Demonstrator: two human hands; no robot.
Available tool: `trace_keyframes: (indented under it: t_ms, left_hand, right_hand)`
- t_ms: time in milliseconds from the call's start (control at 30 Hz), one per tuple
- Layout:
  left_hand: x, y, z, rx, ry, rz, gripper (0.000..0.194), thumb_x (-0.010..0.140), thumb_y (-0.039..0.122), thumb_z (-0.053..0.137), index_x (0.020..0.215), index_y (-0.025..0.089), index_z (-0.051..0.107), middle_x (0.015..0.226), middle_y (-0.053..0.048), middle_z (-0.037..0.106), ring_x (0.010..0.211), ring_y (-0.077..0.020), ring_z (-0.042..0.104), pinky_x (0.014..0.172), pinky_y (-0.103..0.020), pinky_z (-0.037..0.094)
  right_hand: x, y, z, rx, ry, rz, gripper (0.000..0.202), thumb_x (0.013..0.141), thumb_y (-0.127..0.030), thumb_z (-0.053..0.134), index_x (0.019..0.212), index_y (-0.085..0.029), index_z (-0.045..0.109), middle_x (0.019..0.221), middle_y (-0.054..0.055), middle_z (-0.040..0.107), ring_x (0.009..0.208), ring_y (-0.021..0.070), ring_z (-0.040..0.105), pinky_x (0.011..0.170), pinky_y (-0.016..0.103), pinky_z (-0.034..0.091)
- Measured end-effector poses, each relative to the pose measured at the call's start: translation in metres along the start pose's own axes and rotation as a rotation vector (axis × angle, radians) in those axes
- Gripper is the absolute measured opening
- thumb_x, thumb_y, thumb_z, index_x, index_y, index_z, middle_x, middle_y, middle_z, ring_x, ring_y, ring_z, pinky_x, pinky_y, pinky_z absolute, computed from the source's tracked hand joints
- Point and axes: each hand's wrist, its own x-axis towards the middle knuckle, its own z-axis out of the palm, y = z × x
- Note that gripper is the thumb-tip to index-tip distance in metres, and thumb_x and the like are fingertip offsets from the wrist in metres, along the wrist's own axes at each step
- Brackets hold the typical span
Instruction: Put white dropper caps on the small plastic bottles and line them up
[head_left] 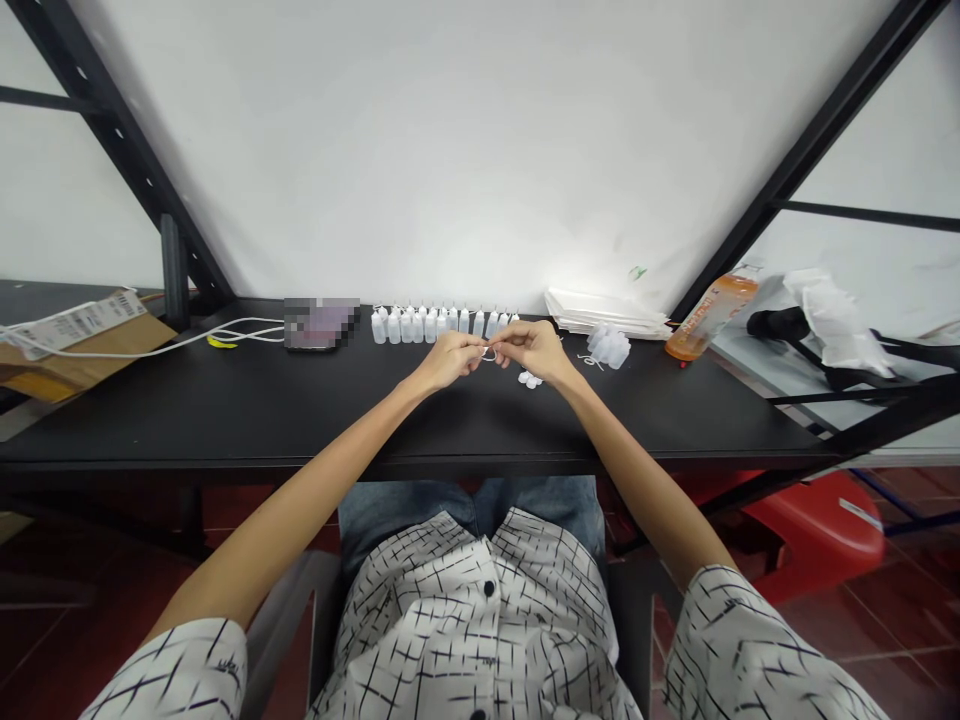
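Head cam: left fingers [471, 341] and right fingers [513, 337] both pinched tight on a white loop [489, 356], prob for control; bottles [430, 325] line the counter's [300, 410] back edge, guessing for elbow room.

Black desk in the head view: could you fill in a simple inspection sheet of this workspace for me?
Surface: black desk, many things along its back.
Job's things: thin white loop at the fingertips; small bottles lined up behind; small white pieces nearby.
Clutter: white sheets stacked; orange bottle at the right; cardboard box at the left.
Hands: left hand and right hand both pinch the loop.
Cables: white cable crosses the left side.
Surroundings: pale wall; red stool at the lower right.
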Motion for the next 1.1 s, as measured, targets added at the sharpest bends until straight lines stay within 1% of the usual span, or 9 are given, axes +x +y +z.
trace_keyframes:
  t_ms: [100, 200, 367, 467, 600, 700, 867, 1033, 1100]
  left_hand:
    - [-0.001, -0.001, 0.0, 0.027, 0.004, -0.028, 0.02, 0.077, 0.025, 0.051, 0.075, 0.012, 0.067, 0.055, 0.001, 0.049, 0.046, -0.0075, 0.041, 0.043, -0.02, 0.03]
    - [-0.001, -0.002, 0.0, 0.057, 0.002, -0.05, 0.026, 0.076, 0.024, 0.05, 0.086, 0.012, 0.07, 0.054, 0.002, 0.049, 0.046, -0.0078, 0.042, 0.044, -0.019, 0.032]
    - [0.0, -0.005, -0.002, 0.057, 0.019, -0.062, 0.035, 0.075, 0.023, 0.05, 0.101, 0.011, 0.072, 0.052, 0.002, 0.051, 0.045, -0.0083, 0.042, 0.043, -0.019, 0.033]
    - [0.003, -0.007, -0.002, 0.028, 0.026, -0.071, 0.035, 0.075, 0.022, 0.051, 0.101, 0.011, 0.071, 0.051, 0.002, 0.05, 0.043, -0.0078, 0.04, 0.041, -0.019, 0.03]
    - [0.004, -0.008, -0.001, -0.069, -0.007, -0.064, 0.03, 0.077, 0.024, 0.05, 0.095, 0.011, 0.07, 0.053, 0.002, 0.049, 0.04, -0.0061, 0.035, 0.039, -0.019, 0.024]
    - [0.004, -0.008, 0.0, -0.128, 0.017, -0.068, 0.025, 0.08, 0.026, 0.05, 0.09, 0.011, 0.067, 0.055, 0.001, 0.051, 0.039, -0.0055, 0.035, 0.039, -0.019, 0.02]
    - [0.005, -0.01, -0.002, -0.161, 0.037, -0.058, 0.024, 0.085, 0.032, 0.048, 0.084, 0.013, 0.063, 0.057, 0.0, 0.053, 0.04, -0.0057, 0.038, 0.038, -0.018, 0.02]
    - [0.007, -0.011, -0.003, -0.146, 0.086, -0.064, 0.027, 0.087, 0.034, 0.049, 0.092, 0.013, 0.065, 0.056, 0.0, 0.053, 0.04, -0.0065, 0.039, 0.039, -0.018, 0.022]
    - [0.008, -0.011, -0.003, -0.144, 0.09, -0.048, 0.029, 0.087, 0.036, 0.049, 0.096, 0.013, 0.065, 0.056, 0.0, 0.054, 0.04, -0.0069, 0.039, 0.039, -0.018, 0.023]
  right_hand:
    - [-0.001, 0.001, 0.001, -0.019, -0.013, 0.011, 0.016, 0.071, -0.03, 0.076, 0.075, -0.014, 0.074, 0.061, 0.003, 0.067, 0.056, 0.0147, 0.065, 0.06, 0.03, 0.056]
    - [-0.002, 0.0, 0.002, -0.025, -0.025, 0.016, 0.012, 0.07, -0.025, 0.073, 0.074, -0.013, 0.074, 0.061, 0.003, 0.067, 0.057, 0.0148, 0.066, 0.064, 0.029, 0.054]
    - [-0.001, 0.003, 0.005, -0.018, -0.058, 0.045, 0.013, 0.07, -0.025, 0.072, 0.075, -0.013, 0.074, 0.058, 0.002, 0.066, 0.055, 0.0147, 0.064, 0.061, 0.029, 0.051]
    - [0.0, 0.003, 0.005, -0.019, -0.064, 0.056, 0.015, 0.07, -0.027, 0.072, 0.075, -0.014, 0.074, 0.057, 0.001, 0.066, 0.055, 0.0155, 0.064, 0.062, 0.03, 0.052]
    - [0.001, -0.001, 0.002, -0.021, -0.048, 0.071, 0.017, 0.071, -0.029, 0.074, 0.079, -0.014, 0.074, 0.058, 0.002, 0.068, 0.059, 0.0165, 0.067, 0.069, 0.032, 0.055]
    - [0.001, -0.003, 0.001, 0.018, -0.02, 0.099, 0.023, 0.07, -0.031, 0.077, 0.083, -0.013, 0.073, 0.064, 0.003, 0.07, 0.06, 0.0163, 0.068, 0.07, 0.032, 0.057]
    - [0.002, 0.003, 0.006, 0.04, -0.009, 0.122, 0.032, 0.07, -0.041, 0.079, 0.084, -0.013, 0.071, 0.065, 0.004, 0.069, 0.058, 0.016, 0.067, 0.061, 0.03, 0.059]
    - [0.003, 0.007, 0.009, 0.025, 0.038, 0.109, 0.036, 0.073, -0.045, 0.078, 0.086, -0.013, 0.071, 0.067, 0.004, 0.067, 0.056, 0.0146, 0.065, 0.054, 0.028, 0.057]
    - [0.003, 0.007, 0.009, 0.038, 0.058, 0.096, 0.036, 0.073, -0.046, 0.077, 0.085, -0.013, 0.071, 0.071, 0.005, 0.068, 0.057, 0.0146, 0.065, 0.052, 0.027, 0.056]
